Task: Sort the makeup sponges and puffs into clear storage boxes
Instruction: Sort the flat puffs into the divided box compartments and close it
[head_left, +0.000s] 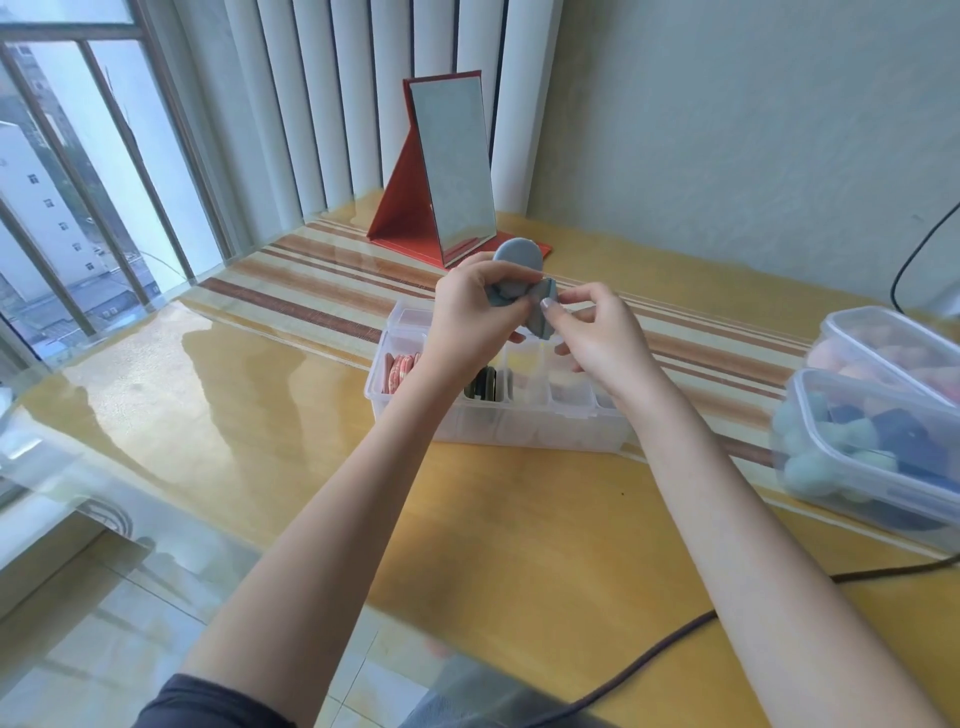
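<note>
both hands hovered above the clear plastic divided storage box (498, 421) on the table (519, 519). the left hand (470, 317) had its fingers curled round a round grey-blue makeup puff (517, 260), while the right hand (597, 338) pinched a second folded grey-blue puff (543, 312). these looked soft, light and squashy, best taken by the edges.

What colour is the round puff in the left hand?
Grey-blue round puff, gripped by the left hand; head view.
</note>
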